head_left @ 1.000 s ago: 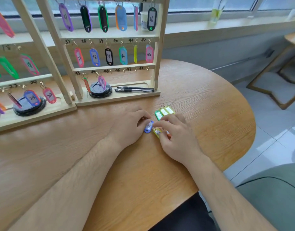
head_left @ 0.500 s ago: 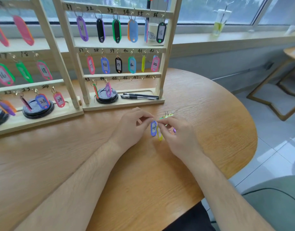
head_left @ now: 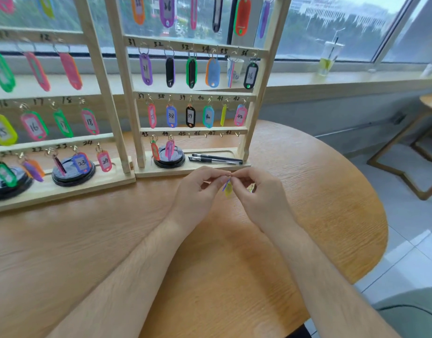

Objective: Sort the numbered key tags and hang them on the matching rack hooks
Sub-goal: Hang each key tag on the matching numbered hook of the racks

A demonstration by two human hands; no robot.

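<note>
Both hands were lifted a little above the wooden table (head_left: 307, 191), just in front of the base of the right key rack (head_left: 259, 98), and their fingertips met in the middle. The left hand (head_left: 198, 191) pinched with thumb and forefinger, it seemed, the small ring of a blue key tag (head_left: 224, 185). The right hand (head_left: 261, 198) pinched in the same way the ring of a yellow key tag (head_left: 228, 193); the rings were too small to be sure which hand had which. The other fingers of both hands were curled in, and something small glinted under the right ones, not clear what. The two tags hung touching each other, long axis straight up and down, turned edge-on, so their numbers could not be read. The free hooks (head_left: 206, 135), marked 45 to 48 on the lowest rail, lay beyond and above the hands, near them. The first ones were more before the left hand and the last before the right. I judge the tags had to be separated and read before hanging.
</note>
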